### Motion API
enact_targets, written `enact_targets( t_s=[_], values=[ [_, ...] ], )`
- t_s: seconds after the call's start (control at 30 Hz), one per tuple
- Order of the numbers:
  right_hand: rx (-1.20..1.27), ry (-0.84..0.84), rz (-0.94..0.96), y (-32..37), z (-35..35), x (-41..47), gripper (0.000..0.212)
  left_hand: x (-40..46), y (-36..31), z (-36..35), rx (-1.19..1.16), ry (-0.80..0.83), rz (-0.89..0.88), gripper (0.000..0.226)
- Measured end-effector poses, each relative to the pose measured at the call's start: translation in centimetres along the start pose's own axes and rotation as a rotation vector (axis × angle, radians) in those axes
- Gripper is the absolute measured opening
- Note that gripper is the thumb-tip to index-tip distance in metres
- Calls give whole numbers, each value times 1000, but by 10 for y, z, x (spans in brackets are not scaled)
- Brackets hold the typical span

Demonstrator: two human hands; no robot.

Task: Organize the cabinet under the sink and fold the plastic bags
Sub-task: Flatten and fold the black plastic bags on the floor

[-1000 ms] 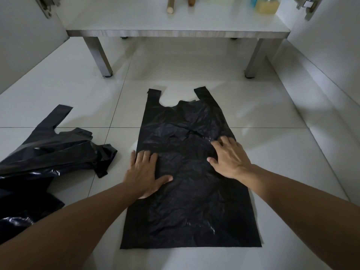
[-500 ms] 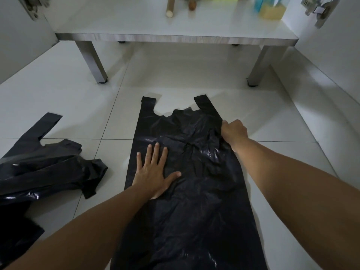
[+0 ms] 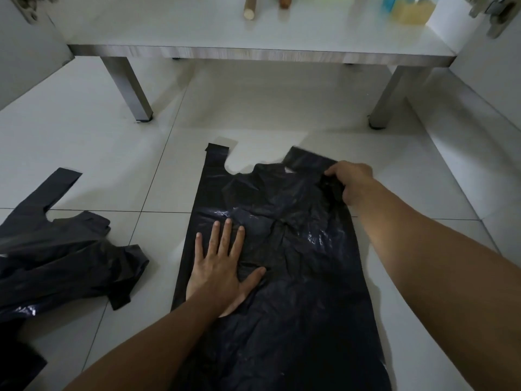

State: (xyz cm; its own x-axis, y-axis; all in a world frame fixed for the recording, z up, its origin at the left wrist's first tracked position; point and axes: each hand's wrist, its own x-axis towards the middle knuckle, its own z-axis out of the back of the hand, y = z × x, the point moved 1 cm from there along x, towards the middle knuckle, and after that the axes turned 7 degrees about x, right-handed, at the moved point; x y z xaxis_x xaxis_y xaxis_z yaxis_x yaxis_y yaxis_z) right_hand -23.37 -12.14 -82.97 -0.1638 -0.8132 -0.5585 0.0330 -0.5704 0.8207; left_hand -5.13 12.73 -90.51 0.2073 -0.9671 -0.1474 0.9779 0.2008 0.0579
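Note:
A black plastic bag (image 3: pixel 296 292) lies spread on the white tiled floor, handles pointing away from me. My left hand (image 3: pixel 222 266) presses flat on its left middle, fingers straight. My right hand (image 3: pixel 348 179) grips the bag's right edge just below the right handle, and the plastic bunches under its fingers. The left handle (image 3: pixel 215 156) lies flat on the floor.
A heap of crumpled black bags (image 3: pixel 56 255) lies on the floor at the left. Ahead stands the open cabinet's raised shelf (image 3: pixel 253 53) on metal legs (image 3: pixel 132 91), bearing wooden handles (image 3: pixel 249 9) and bottles (image 3: pixel 408 7). Cabinet doors hang open on both sides.
My right hand moved from the bag's middle up to its right edge and took hold of it near the handle. My left hand slid slightly forward and stays flat.

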Motion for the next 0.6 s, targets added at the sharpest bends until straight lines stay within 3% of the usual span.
enact_targets(
  t_s=[0.2,0.27,0.33,0.43,0.53,0.6],
  values=[
    [-92,-118,140,-5,29,27,41,0,-1,-1,1,-8,6,96],
    [-147,-208,280,-10,28,19,44,1,-1,-2,-3,-13,8,94],
    [-319,-256,563,-20,24,-3,45,1,-1,-2,-3,-14,8,94],
    [-718,-59,937,-54,14,-34,33,0,-1,1,13,15,5,96],
    [-1146,232,847,-91,7,-46,60,1,0,3,22,38,4,96],
    [-1354,275,752,-105,9,-38,74,0,0,3,33,48,5,95]
  ],
)
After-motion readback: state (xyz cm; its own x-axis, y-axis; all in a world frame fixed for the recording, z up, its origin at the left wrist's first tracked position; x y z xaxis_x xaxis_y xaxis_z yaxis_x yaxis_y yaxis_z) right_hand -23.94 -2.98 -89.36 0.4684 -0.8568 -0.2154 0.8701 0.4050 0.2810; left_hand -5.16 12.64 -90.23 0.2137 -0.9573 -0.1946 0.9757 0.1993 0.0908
